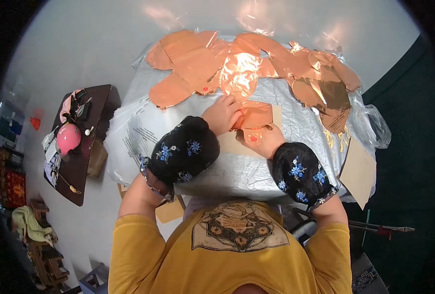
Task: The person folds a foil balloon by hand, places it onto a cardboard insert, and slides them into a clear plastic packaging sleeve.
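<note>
Between my two hands is a folded copper-coloured foil balloon [257, 115], with a small red mark on its lower flap. My left hand [222, 115] pinches its left edge, fingertips partly hidden by the foil. Fingers of my right hand [267, 141] are closed on its lower right part. Beneath the foil lies a tan card sheet [232, 146]. Just beyond my hands, several flat copper foil balloons [185, 68] spread over the far half of the table, some overlapping. One shiny balloon [240, 73] reaches down almost to my left hand.
A silver cover [227, 175] drapes the table. Clear plastic bags [134, 134] with printing lie at the left, and another clear bag [374, 127] at the right. A tan card [357, 171] overhangs the right edge. A dark side table [92, 132] holds a pink round object [69, 138].
</note>
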`<state>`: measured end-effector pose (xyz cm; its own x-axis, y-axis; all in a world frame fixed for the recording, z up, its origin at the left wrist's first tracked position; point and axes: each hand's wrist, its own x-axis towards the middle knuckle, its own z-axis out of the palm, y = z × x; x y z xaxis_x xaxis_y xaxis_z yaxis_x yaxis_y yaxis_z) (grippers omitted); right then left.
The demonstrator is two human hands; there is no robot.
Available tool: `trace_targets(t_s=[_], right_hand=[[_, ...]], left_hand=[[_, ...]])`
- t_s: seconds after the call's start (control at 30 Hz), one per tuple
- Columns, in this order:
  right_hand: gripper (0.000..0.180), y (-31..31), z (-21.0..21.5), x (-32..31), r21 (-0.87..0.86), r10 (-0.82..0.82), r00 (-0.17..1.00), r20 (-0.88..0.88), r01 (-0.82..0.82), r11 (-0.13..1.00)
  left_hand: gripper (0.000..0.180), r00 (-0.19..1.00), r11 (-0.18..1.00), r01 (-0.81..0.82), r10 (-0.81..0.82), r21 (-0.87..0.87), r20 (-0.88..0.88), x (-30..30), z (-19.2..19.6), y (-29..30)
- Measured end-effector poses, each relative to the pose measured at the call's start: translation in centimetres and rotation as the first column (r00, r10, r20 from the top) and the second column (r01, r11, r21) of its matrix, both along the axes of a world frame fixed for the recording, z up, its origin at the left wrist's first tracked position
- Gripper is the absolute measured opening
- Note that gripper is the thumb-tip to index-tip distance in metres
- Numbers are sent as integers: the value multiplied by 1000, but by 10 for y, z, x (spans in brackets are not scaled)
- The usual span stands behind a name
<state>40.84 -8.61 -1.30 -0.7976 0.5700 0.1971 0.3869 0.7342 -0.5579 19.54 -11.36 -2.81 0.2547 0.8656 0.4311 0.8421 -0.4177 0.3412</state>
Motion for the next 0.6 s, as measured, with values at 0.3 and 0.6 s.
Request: trace_targets(t_s=[0.3,0.6], right_hand=[[12,5,17,49,494,99,992,-82,-46,868],[48,48,8,22,344,-115,989,-93,140,928]], left_hand=[[34,998,999,3,-6,46,70,6,-6,-12],[37,995,999,-12,8,42,99,10,-9,-10]])
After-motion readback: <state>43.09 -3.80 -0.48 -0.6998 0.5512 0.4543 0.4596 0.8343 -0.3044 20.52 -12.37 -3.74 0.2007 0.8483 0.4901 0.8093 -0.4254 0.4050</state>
